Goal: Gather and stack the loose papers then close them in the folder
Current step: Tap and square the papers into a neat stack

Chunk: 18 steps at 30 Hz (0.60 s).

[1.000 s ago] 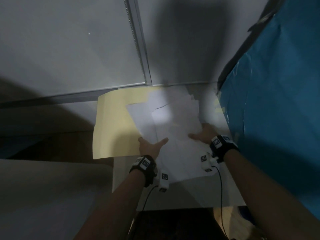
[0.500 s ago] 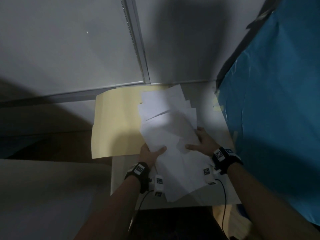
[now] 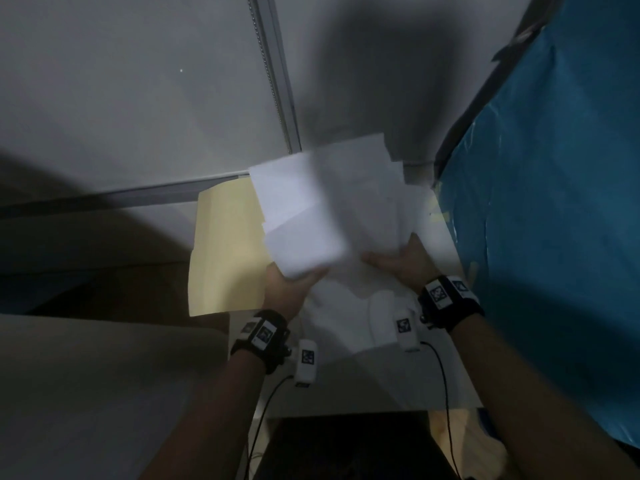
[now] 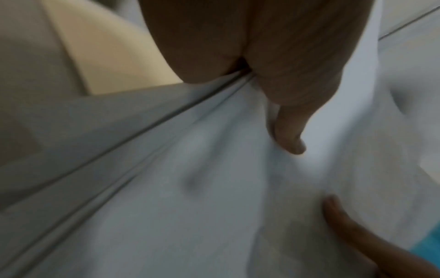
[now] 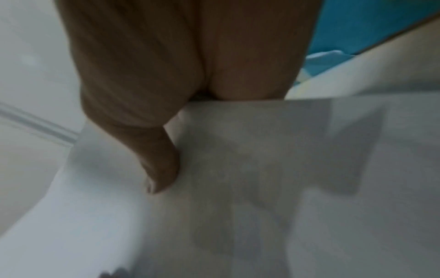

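I've lifted the papers off the folder; left hand and right hand both grip them, ready for squaring.

The loose white sheets were thin matt paper, smooth and slightly translucent where they overlapped. Left of them lay the open pale yellow folder, of stiffer matt card with a smooth face. The white worktop beneath the sheets looked smooth with a dull finish. Right of the sheets hung a blue plastic sheet, faintly glossy and wrinkled. Above them ran a grey metal strip, smooth.
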{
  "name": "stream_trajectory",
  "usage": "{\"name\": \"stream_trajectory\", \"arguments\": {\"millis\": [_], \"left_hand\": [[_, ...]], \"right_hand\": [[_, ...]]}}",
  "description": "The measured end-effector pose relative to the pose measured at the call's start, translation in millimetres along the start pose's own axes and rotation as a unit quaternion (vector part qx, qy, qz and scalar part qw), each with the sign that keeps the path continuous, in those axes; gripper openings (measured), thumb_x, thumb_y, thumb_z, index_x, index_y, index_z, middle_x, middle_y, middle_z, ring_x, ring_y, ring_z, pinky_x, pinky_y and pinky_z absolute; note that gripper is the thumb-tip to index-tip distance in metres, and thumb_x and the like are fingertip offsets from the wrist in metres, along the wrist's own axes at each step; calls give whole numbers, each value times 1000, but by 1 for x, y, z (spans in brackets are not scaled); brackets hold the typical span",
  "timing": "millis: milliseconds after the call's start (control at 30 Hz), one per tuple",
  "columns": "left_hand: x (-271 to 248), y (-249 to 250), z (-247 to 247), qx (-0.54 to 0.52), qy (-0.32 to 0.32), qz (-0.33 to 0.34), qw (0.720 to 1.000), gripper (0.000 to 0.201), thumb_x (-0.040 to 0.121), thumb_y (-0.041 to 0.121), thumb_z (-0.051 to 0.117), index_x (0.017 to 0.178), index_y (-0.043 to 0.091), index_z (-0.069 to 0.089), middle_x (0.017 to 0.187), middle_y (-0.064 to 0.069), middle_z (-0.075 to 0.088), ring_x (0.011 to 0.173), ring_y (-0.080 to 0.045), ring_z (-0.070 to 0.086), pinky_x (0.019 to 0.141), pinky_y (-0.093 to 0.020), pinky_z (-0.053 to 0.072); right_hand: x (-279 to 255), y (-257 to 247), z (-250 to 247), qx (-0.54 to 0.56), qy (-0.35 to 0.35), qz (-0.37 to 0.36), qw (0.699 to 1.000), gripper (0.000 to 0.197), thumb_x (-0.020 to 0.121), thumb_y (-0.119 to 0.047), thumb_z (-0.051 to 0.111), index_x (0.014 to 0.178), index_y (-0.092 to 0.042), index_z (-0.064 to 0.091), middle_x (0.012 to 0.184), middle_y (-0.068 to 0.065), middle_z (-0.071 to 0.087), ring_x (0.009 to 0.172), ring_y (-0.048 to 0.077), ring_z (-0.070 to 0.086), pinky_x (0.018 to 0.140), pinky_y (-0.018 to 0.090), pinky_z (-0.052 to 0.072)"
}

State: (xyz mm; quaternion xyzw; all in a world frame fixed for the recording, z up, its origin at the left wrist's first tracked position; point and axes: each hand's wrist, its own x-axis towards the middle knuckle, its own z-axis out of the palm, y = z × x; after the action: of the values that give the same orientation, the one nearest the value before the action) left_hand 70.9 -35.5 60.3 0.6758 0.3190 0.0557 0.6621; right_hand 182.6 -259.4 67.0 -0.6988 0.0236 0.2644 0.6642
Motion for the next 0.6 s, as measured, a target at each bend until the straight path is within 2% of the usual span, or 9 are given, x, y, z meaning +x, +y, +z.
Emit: {"name": "stream_trajectory", "arguments": {"millis": [100, 133, 200, 267, 300, 367, 433, 533, 600], "left_hand": [[-7, 31, -2, -6, 35, 71, 997, 41, 79, 14, 98, 114, 8, 77, 101, 11, 82, 93, 6, 79, 80, -11, 59], [-10, 38, -3, -10, 44, 85, 995, 49, 79, 19, 99, 119, 4, 75, 106, 6, 83, 99, 2, 80, 83, -9, 58], [-13, 47, -6, -17, 34, 97, 995, 62, 77, 31, 100, 124, -2, 76, 114, -3, 84, 108, -9, 81, 90, -10, 58], [-14, 53, -6, -20, 10, 109, 994, 56, 77, 25, 100, 119, -4, 79, 111, -6, 85, 108, -11, 82, 94, -17, 61], [-15, 57, -6, -13, 5, 115, 993, 51, 75, 20, 101, 114, -4, 80, 106, -5, 86, 104, -9, 82, 93, -19, 63], [-13, 63, -7, -1, 10, 144, 989, 38, 69, 11, 104, 97, 2, 80, 91, 8, 85, 91, -1, 82, 84, -20, 65], [-10, 69, -7, 3, 16, 167, 986, 38, 66, 8, 105, 93, 9, 77, 88, 11, 85, 89, 0, 81, 82, -26, 66], [-1, 71, -8, 3, -7, 188, 982, 69, 69, 9, 105, 131, 11, 74, 126, -5, 81, 119, -13, 78, 103, -34, 64], [5, 61, -5, 4, -33, 171, 985, 65, 70, 9, 105, 128, 9, 75, 122, -1, 83, 118, -16, 79, 102, -37, 64]], "right_hand": [[-6, -30, 6, -29, 48, -81, 995, 64, 77, -15, 91, 132, -18, 57, 120, -11, 69, 106, -8, 67, 82, 8, 55], [-6, -37, 5, -42, 55, -98, 993, 62, 78, -17, 90, 130, -22, 57, 119, -15, 67, 104, -14, 64, 82, 5, 53], [-9, -49, 4, -63, 56, -113, 990, 62, 78, -23, 90, 132, -21, 58, 120, -16, 67, 105, -14, 61, 87, 6, 53], [-11, -50, 1, -77, 42, -110, 990, 65, 75, -23, 92, 131, -18, 59, 118, -15, 68, 103, -16, 62, 89, 7, 53], [-14, -52, -1, -86, 38, -110, 989, 64, 74, -20, 93, 128, -18, 60, 115, -17, 68, 97, -20, 62, 84, 4, 52], [-16, -53, -6, -98, 33, -123, 987, 55, 72, -13, 94, 118, -18, 65, 107, -18, 68, 87, -23, 63, 73, 1, 50], [-17, -58, -7, -97, 20, -133, 986, 45, 69, -9, 95, 106, -20, 70, 103, -14, 72, 86, -17, 67, 73, 7, 54], [-6, -57, -6, -109, 18, -141, 984, 48, 65, -11, 98, 105, -17, 72, 103, -7, 75, 93, -6, 71, 77, 19, 59], [3, -50, -3, -122, 13, -129, 984, 55, 61, -23, 100, 107, -23, 70, 109, -1, 75, 103, 7, 71, 83, 32, 62]]}}
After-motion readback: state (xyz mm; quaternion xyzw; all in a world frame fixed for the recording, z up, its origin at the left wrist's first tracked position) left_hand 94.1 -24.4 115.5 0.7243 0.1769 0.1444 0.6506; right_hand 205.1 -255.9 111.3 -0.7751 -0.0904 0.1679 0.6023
